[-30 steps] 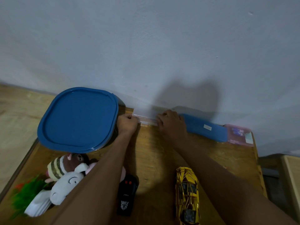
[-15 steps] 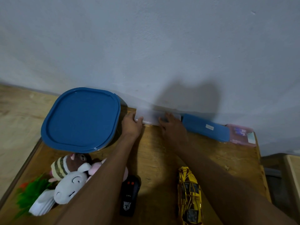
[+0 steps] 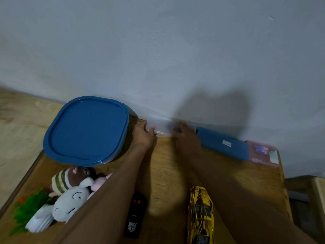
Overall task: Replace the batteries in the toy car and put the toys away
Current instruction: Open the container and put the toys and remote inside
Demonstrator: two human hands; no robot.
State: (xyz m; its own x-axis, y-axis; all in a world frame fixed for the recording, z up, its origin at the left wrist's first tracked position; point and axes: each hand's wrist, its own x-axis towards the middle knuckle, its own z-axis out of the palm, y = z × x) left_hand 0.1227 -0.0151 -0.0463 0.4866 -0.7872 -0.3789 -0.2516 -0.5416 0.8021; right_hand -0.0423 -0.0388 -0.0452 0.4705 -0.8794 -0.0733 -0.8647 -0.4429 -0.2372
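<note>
Dim shot, so a lot of this is murky: both hands are up at the back edge of the wooden table [image 3: 161,173], on a small clear plastic box [image 3: 161,126] that sits right against the wall and nearly vanishes into it. The left hand [image 3: 143,136] holds the box's left end, thumb across the front and fingers tucked round behind where I can't see them. The right hand [image 3: 187,138] lies over the right end in shadow, can't tell if it's actually gripping or just resting there. What's inside the box, no idea. The yellow toy car [image 3: 200,215] is down near the front edge between the forearms, nobody touching it, its lower end cut off by the frame. The black remote [image 3: 135,213] lies left of it, partly under the left arm, which also covers part of the plush toys [image 3: 70,203]. The big blue-lidded tub [image 3: 86,129] sits back left, and a blue case [image 3: 221,144] and a pink box [image 3: 263,153] run along the wall to the right
</note>
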